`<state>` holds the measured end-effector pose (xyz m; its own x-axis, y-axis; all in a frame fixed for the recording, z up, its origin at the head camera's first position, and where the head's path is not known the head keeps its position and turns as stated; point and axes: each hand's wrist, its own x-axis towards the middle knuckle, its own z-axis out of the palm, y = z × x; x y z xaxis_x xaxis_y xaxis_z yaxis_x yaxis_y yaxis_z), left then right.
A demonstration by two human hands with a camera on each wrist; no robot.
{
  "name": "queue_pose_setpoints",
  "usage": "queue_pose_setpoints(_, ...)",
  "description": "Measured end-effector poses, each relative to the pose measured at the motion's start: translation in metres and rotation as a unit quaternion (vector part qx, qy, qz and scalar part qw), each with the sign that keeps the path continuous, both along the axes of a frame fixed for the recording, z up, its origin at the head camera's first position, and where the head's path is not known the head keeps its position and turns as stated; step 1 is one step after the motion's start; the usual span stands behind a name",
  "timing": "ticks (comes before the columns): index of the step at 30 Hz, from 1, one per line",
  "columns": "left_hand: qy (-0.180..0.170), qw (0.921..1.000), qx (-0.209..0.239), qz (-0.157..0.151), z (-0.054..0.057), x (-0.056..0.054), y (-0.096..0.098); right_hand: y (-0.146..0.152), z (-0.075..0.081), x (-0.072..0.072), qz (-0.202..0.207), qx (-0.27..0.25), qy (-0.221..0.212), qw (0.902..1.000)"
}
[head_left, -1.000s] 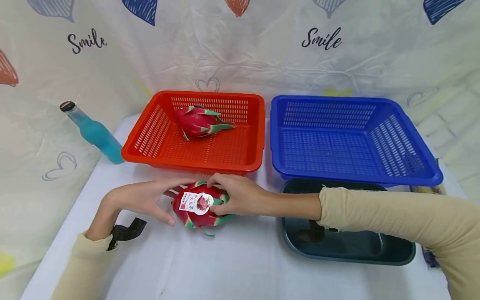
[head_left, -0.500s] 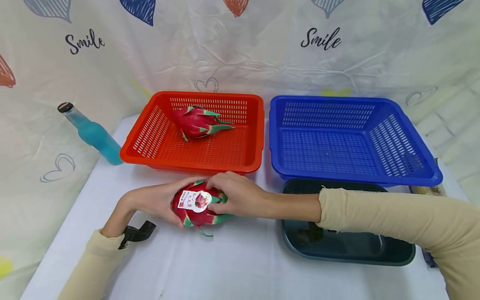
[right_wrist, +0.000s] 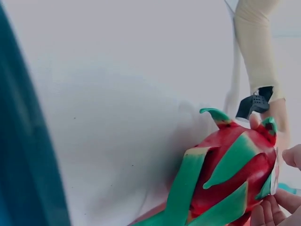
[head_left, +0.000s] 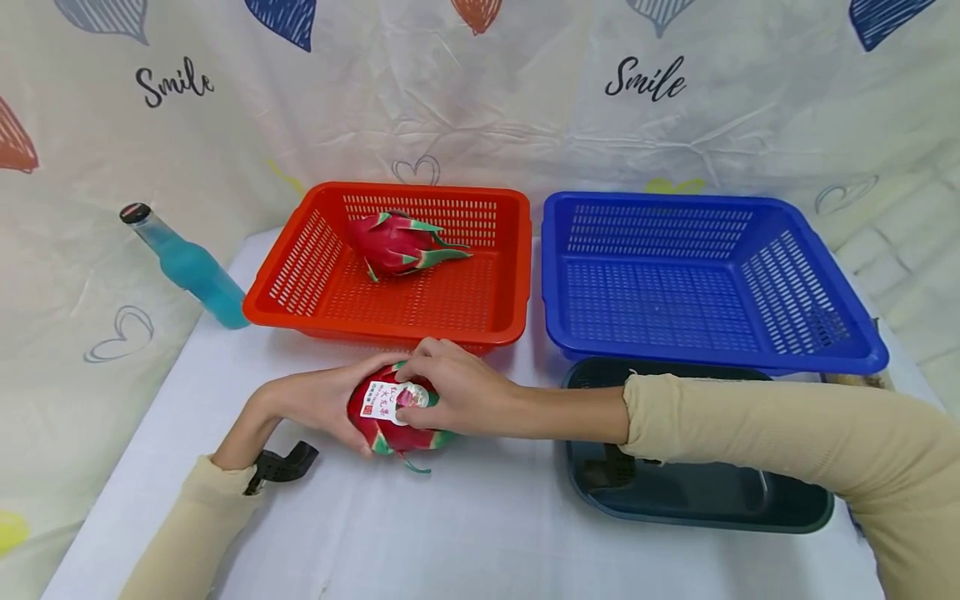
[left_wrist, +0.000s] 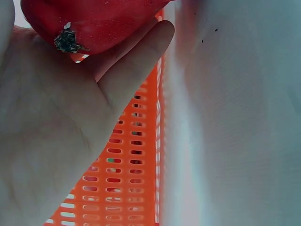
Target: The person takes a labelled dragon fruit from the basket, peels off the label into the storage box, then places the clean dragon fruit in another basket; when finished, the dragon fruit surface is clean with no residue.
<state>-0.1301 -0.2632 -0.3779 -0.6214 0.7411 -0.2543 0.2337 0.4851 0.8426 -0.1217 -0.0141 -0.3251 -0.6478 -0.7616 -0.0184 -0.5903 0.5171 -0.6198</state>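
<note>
The bottle (head_left: 191, 271), blue with a dark cap, stands near the red basket at far left. Next comes the left hand (head_left: 326, 402), partly open and curved round the left side of the labelled fruit (head_left: 401, 437), thumb on the near side, fingers on the far side. A black mount (head_left: 281, 468) is on that wrist. Behind, the red basket (head_left: 457, 300) has a second fruit (head_left: 393, 244) lying in it. The labelled fruit is on the table (head_left: 450, 533), just in front of that basket, its white label (head_left: 381, 402) facing up. The right hand (head_left: 465, 387) is curled at the fruit's right side, thumb over the label; whether it pinches the label I cannot tell. Farther right, the tray (head_left: 705, 492) lies under the right sleeve (head_left: 757, 417), near the blue basket (head_left: 652, 304) behind it
</note>
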Motion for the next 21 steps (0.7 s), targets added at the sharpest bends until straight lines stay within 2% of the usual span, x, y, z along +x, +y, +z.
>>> queue_pose_setpoints(6, -0.003, 1.0, -0.003, 0.002, -0.0012, 0.0004, 0.0003, -0.0043, 0.0021, -0.0006, -0.003, -0.004, -0.013, 0.9999)
queue_pose_setpoints(13, -0.026, 0.9993, 0.027, -0.008, -0.0059, -0.0007, 0.0029, -0.006, 0.0025, -0.0012, -0.01, 0.007, -0.026, 0.9996)
queue_pose_setpoints(21, -0.019, 0.9992, 0.035, -0.005, -0.0068, -0.0013, 0.0033, -0.0053, -0.0013, 0.001, -0.021, -0.018, -0.028, 0.9992)
